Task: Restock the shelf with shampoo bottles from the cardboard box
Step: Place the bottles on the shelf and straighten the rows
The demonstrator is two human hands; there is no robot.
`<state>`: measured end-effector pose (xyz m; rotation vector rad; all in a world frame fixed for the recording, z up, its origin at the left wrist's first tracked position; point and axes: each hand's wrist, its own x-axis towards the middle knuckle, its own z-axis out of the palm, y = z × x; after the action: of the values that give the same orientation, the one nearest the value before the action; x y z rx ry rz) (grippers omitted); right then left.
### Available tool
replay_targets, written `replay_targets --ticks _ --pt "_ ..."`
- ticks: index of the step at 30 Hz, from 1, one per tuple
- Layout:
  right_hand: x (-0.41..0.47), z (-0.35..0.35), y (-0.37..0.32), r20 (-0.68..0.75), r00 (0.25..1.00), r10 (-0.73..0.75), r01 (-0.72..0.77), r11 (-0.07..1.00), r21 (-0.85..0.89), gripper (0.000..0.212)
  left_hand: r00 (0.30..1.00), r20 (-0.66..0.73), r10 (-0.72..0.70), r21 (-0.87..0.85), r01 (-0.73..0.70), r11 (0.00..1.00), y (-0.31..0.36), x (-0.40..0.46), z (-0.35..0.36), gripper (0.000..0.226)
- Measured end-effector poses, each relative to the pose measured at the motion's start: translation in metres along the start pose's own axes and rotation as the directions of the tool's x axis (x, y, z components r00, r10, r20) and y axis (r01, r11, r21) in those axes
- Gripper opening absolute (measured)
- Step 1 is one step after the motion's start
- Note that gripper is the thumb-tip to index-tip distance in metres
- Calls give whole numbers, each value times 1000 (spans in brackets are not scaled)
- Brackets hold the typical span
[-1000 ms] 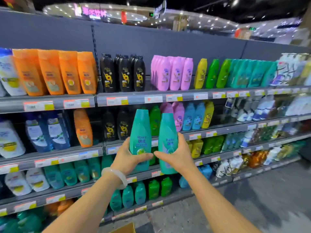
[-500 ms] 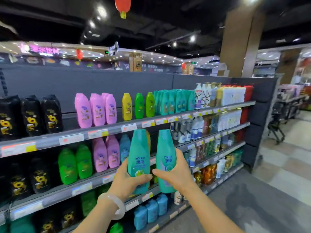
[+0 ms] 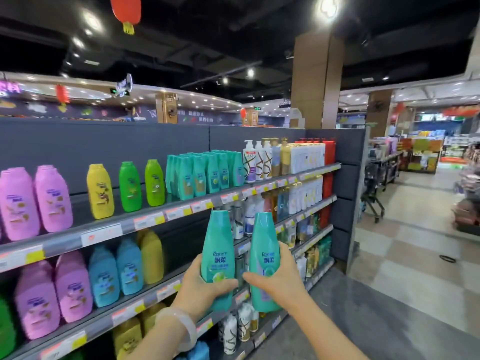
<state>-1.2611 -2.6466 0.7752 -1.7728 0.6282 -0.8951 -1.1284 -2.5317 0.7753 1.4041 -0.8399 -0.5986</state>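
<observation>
Each hand carries one teal shampoo bottle, both upright with caps up and long axes near vertical. The left hand (image 3: 205,284) has its grip clenched around the lower half of the left bottle (image 3: 217,255), thumb across the front under the label. The right hand (image 3: 279,278) grasps the right bottle (image 3: 265,258) the same way, thumb pointing inward. The two bottles stand side by side, just apart, in front of the lower shelves and below the edge of the top shelf (image 3: 181,211).

The relation that matters: the matching stock, a tight block of teal bottles (image 3: 205,172), stands on the top shelf, up and slightly to the left of both hands and farther back. So the bottles likely need to rise, stay upright, and go forward over the shelf lip. The left hand sits a little nearer that block; a bare stretch of shelf lies just left of it, beside the green bottles (image 3: 141,181).

Both held labels read "Rejoice" in partly blurred white script, with Chinese characters 飘柔 beneath. A white pump bottle (image 3: 249,162) to the right of the teal block shows "LUX". The price tags along the shelf edges are too blurred to read. The cardboard box is out of view.
</observation>
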Motion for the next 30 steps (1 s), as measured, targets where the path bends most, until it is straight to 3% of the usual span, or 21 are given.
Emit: replay_targets --ticks 10,18,26,30 --pt "199 -26 42 -2 1000 -11 11 999 -53 67 1000 -17 24 -29 -24 999 -13 203 29 49" --pt "329 -10 72 62 997 -41 39 999 33 67 994 -101 44 26 -42 999 -18 315 15 52" --pt "445 -3 100 212 967 -139 121 988 93 61 953 -300 49 33 -40 999 -32 382 24 55" --pt "499 -1 102 309 929 -203 184 979 90 72 900 -432 56 21 -52 998 -33 404 34 51"
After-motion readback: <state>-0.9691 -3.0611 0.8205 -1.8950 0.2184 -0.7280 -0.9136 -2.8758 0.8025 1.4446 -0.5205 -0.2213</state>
